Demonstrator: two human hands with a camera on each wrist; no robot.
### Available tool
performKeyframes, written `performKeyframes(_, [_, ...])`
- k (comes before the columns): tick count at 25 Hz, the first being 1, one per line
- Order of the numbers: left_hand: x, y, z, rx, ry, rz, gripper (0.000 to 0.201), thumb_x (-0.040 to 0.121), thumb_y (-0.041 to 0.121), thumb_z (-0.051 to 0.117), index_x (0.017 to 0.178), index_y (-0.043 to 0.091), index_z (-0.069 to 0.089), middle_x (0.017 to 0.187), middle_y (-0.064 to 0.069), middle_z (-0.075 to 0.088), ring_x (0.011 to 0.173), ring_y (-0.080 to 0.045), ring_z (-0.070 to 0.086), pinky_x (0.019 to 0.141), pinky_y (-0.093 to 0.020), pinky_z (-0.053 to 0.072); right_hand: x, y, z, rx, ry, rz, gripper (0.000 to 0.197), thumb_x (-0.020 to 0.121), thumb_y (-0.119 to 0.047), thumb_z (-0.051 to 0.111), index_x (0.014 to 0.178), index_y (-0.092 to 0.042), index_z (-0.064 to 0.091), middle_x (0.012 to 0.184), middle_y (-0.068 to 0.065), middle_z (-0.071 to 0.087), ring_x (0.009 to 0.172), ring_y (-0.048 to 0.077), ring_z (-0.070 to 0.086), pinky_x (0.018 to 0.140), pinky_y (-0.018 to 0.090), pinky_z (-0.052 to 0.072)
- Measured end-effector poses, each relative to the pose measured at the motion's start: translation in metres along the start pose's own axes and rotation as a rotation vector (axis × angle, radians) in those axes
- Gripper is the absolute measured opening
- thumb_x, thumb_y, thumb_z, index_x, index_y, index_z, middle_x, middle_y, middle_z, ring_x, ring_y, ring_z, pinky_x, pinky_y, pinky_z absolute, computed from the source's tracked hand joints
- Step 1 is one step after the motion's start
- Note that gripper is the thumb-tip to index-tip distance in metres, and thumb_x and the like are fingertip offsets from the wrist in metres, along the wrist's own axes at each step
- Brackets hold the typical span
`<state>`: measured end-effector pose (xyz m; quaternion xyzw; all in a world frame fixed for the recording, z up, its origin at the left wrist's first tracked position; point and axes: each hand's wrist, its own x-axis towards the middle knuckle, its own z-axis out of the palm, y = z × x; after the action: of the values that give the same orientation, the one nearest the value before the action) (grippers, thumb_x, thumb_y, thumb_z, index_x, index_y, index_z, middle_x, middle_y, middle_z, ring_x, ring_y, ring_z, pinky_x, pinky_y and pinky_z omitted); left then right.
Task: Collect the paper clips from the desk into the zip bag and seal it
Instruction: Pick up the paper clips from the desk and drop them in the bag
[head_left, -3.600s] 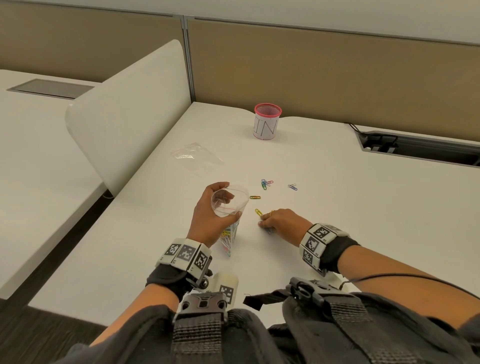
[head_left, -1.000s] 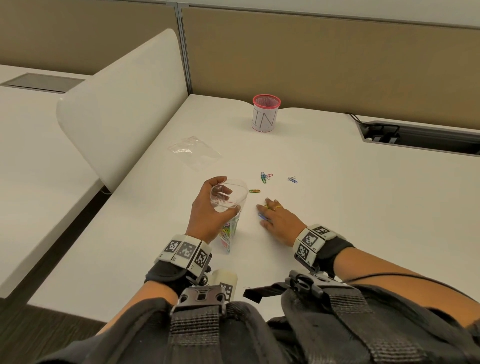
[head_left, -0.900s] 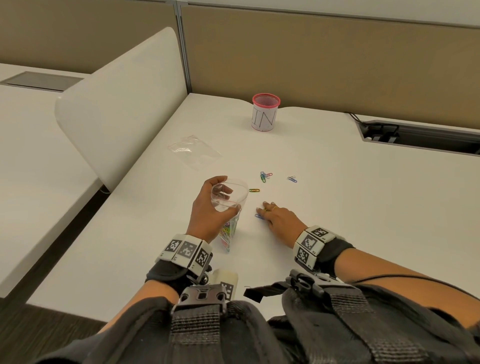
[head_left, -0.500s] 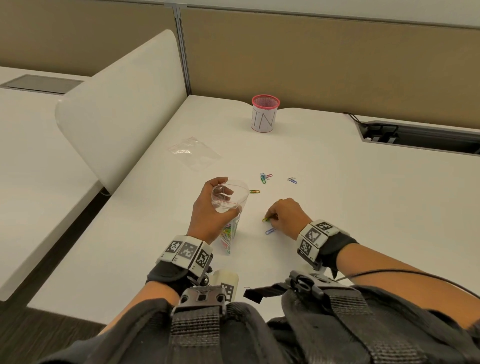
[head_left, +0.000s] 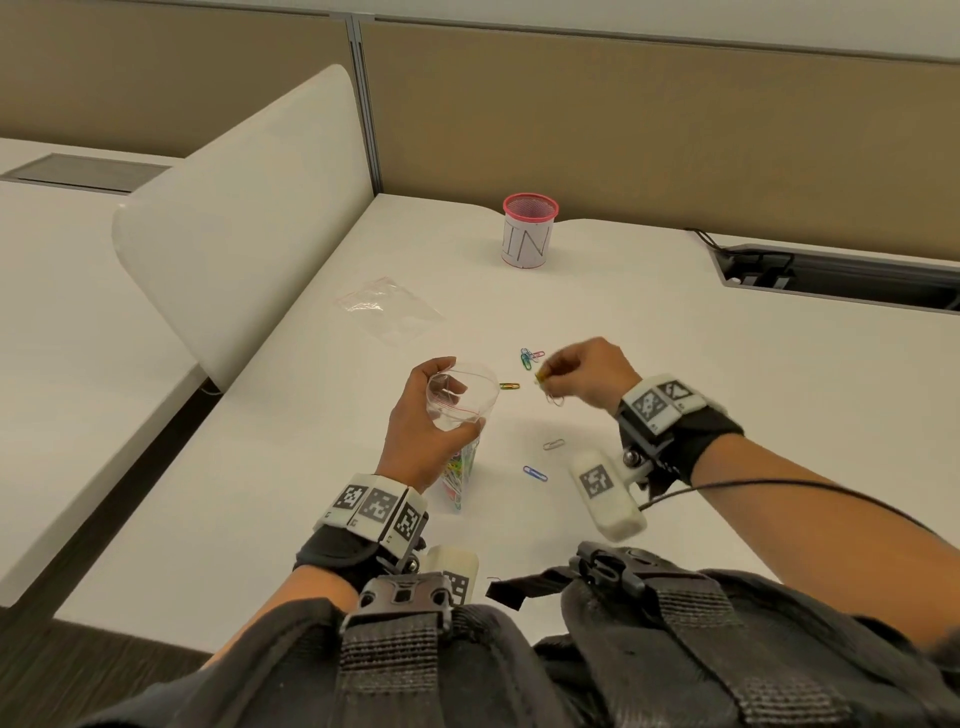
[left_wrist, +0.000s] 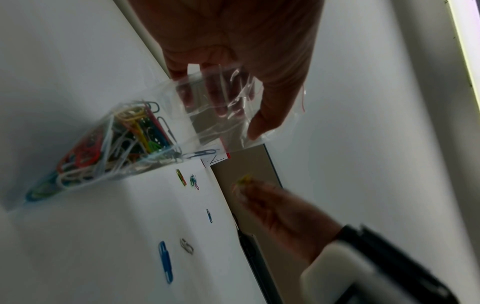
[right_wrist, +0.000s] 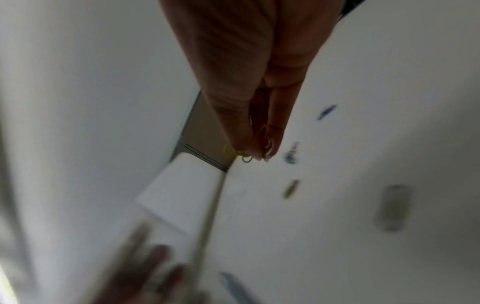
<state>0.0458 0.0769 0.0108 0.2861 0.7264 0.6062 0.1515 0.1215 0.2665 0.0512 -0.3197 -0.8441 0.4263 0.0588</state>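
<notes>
My left hand (head_left: 423, 431) grips a clear zip bag (head_left: 460, 400) with its mouth held open; its lower tip, full of coloured paper clips (left_wrist: 109, 144), rests on the white desk (head_left: 727, 389). My right hand (head_left: 576, 371) is raised just right of the bag's mouth and pinches several paper clips (head_left: 543, 379), a yellow one (right_wrist: 230, 153) sticking out. Loose on the desk lie a blue clip (head_left: 535, 473), a silver clip (head_left: 553, 445), an orange-green clip (head_left: 509, 386) and a small coloured cluster (head_left: 530, 356).
A second clear zip bag (head_left: 389, 309) lies flat at the back left. A pink mesh cup (head_left: 530, 231) stands near the beige partition. A white curved divider (head_left: 244, 218) borders the desk's left side; a cable slot (head_left: 831, 275) is at the back right.
My right hand has lifted off the desk with clips pinched in it and moved up toward the bag's mouth. A blue and a silver clip stay where it was. The left hand has stayed put.
</notes>
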Motion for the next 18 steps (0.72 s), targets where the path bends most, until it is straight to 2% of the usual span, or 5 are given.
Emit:
performKeyframes(3, [0.002,0.001,0.003,0.015,-0.024,-0.013,0.062,0.068,0.005,0.073,0.114,0.03,0.039,0.092,0.011,0.054,0.092,-0.014,0.054,0.084,-0.022,0.044,-0.008,-0.048,-0.008,0.297,-0.113,-0.127,0.013,0.076,0.006,0.067,0.085,-0.004,0.069,0.073,0.005,0.065,0.062,0.01,0.059,0.056,0.007,0.052])
performKeyframes(7, [0.002,0.001,0.002,-0.017,-0.034,-0.032,0.062,0.065,0.011,0.073,0.113,0.03,0.04,0.101,0.004,0.058,0.096,-0.021,0.059,0.087,-0.032,0.048,-0.025,-0.079,0.003,-0.134,-0.283,-0.287,0.019,0.076,-0.01,0.073,0.094,-0.007,0.074,0.078,0.0,0.068,0.065,0.002,0.059,0.065,0.009,0.049])
performKeyframes(9, [0.002,0.002,0.001,-0.017,-0.028,-0.027,0.061,0.066,0.008,0.074,0.113,0.029,0.04,0.103,0.003,0.058,0.098,-0.021,0.059,0.09,-0.033,0.046,-0.027,-0.077,0.011,-0.182,-0.299,-0.299,0.025,0.076,-0.015,0.074,0.1,-0.008,0.073,0.086,0.003,0.07,0.071,0.004,0.061,0.07,0.009,0.048])
performKeyframes(15, [0.001,0.001,0.002,-0.001,-0.015,-0.001,0.061,0.066,0.01,0.073,0.114,0.029,0.041,0.093,0.009,0.056,0.093,-0.019,0.057,0.083,-0.02,0.044,-0.004,-0.051,-0.003,0.414,-0.029,-0.163,0.02,0.082,-0.002,0.066,0.1,0.007,0.068,0.075,0.007,0.066,0.068,0.013,0.063,0.063,0.007,0.055])
performKeyframes(18, [0.001,0.002,0.002,-0.012,0.009,0.006,0.059,0.059,0.019,0.066,0.112,0.031,0.043,0.091,0.01,0.056,0.093,-0.019,0.057,0.083,-0.02,0.043,0.018,-0.008,-0.013,0.404,0.144,-0.045,0.007,0.082,-0.001,0.065,0.086,0.001,0.07,0.072,0.008,0.064,0.072,0.022,0.063,0.067,0.018,0.059])
